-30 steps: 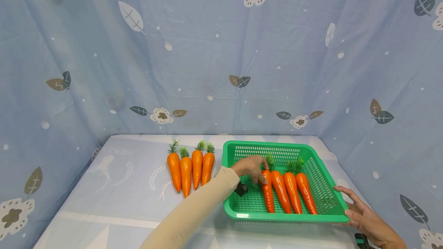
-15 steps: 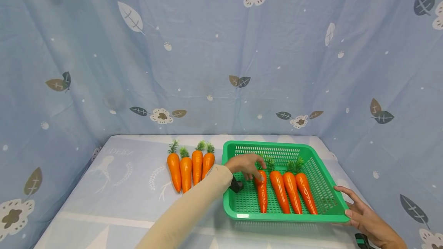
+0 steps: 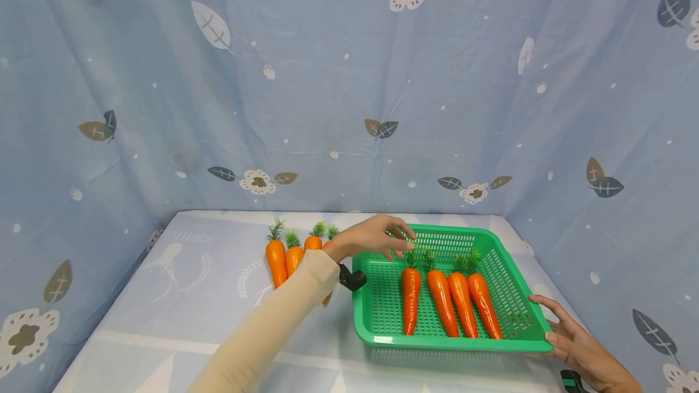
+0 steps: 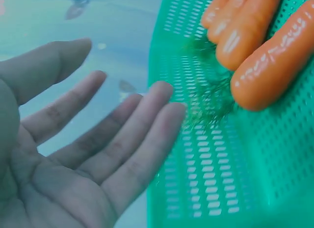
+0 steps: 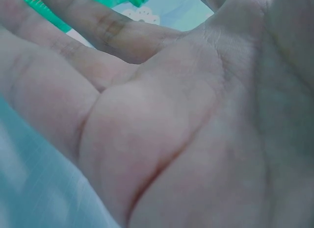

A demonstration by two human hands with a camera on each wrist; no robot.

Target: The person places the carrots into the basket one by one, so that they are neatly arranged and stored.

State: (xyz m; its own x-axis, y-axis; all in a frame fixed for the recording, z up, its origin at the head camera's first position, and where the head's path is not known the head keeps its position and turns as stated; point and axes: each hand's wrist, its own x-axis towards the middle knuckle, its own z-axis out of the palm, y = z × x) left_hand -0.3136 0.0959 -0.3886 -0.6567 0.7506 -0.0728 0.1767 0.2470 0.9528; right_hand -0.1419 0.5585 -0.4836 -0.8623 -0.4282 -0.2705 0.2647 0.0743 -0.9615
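A green plastic basket (image 3: 459, 343) stands on the right half of the table. Inside it several orange carrots with feathery green tops lie side by side; the leftmost carrot (image 3: 411, 299) is slightly apart from the others. My left hand (image 3: 374, 236) hovers over the basket's back left part, near that carrot's top, fingers loosely spread and holding nothing. The left wrist view shows the bare palm beside the basket wall (image 4: 206, 174). At the front right corner my right hand (image 3: 587, 347) grips the rim between thumb and fingers; the right wrist view mostly shows its palm.
More carrots (image 3: 276, 259) lie in a row on the table left of the basket, partly hidden by my left sleeve (image 3: 273, 320). A patterned blue curtain (image 3: 306, 96) surrounds the table (image 3: 180, 296) at the back and sides.
The leftmost carrot in the basket has shifted left, away from its neighbours. My left hand has let go of it and moved up and left. The right hand stays at the rim.
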